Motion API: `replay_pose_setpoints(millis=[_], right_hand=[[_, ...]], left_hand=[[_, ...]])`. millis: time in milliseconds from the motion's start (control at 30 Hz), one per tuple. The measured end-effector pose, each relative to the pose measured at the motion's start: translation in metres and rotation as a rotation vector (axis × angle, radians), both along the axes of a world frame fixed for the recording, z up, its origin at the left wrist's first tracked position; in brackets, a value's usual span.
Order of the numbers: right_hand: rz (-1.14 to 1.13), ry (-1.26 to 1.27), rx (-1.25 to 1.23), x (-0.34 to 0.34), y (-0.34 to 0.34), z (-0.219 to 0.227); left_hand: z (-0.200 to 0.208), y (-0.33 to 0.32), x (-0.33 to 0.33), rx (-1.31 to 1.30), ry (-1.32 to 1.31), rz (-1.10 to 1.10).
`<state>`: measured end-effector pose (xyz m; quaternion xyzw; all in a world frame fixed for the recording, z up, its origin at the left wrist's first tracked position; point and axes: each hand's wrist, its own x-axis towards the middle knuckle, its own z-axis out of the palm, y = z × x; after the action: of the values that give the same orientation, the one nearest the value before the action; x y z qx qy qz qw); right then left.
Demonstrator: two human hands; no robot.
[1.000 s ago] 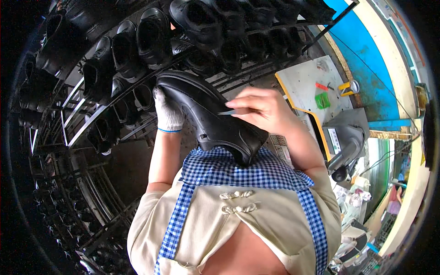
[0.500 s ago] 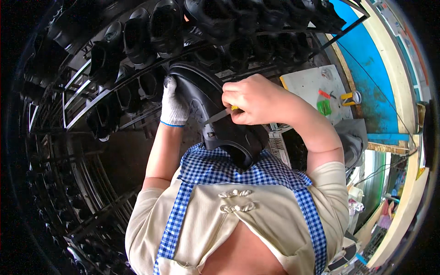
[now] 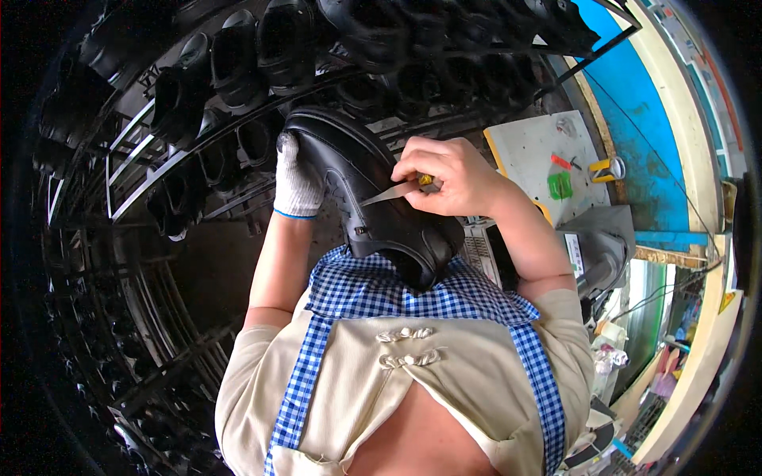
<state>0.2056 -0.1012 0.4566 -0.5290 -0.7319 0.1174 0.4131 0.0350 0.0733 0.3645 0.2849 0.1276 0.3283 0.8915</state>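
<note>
A black leather shoe (image 3: 389,230) is tilted in front of my chest, its toe pointing away and its opening against the apron. My left hand (image 3: 298,184), in a white knitted glove with dark fingertips, grips the shoe's left side near the toe; some of its fingers are hidden. Between the bare fingers of my right hand (image 3: 456,176) is a thin pointed knife (image 3: 389,193) with yellow showing at the grip. Its blade points left over the shoe's upper, the tip close to the lacing area. Whether the tip touches the leather I cannot tell.
Metal racks (image 3: 131,170) carrying many black shoes stand ahead and to the left. At right is a white board (image 3: 528,143) with a green patch, a red item and a yellow-and-white roll (image 3: 607,170). A grey machine (image 3: 607,246) stands beside my right arm.
My right hand has turned and shifted slightly right, showing more of the fingers. The knife tip has moved a little up and right on the shoe. My left hand still grips the shoe.
</note>
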Motion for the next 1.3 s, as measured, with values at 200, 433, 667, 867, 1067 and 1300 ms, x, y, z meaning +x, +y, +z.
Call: replay_pose_setpoints(millis=[200, 433, 667, 867, 1067, 1300], right_hand=[[0.057, -0.269, -0.095, 0.007, 0.003, 0.019], [0.032, -0.271, -0.092, 0.002, 0.007, 0.007], [0.004, -0.036, 0.031, 0.004, 0.005, -0.016], [-0.046, 0.277, -0.127, 0.004, 0.0, -0.033], [-0.086, 0.237, -0.175, 0.0, -0.024, -0.03], [-0.25, 0.492, -0.379, 0.008, -0.093, -0.039]], left_hand=[[-0.013, 0.002, 0.008, -0.079, -0.01, -0.078], [-0.021, 0.002, 0.012, -0.037, 0.084, -0.029], [-0.016, -0.001, 0.008, 0.001, 0.123, 0.017], [-0.013, -0.001, 0.009, 0.046, 0.119, -0.015], [-0.015, -0.002, 0.011, 0.005, 0.013, -0.024], [-0.029, 0.004, 0.005, -0.068, 0.033, 0.039]])
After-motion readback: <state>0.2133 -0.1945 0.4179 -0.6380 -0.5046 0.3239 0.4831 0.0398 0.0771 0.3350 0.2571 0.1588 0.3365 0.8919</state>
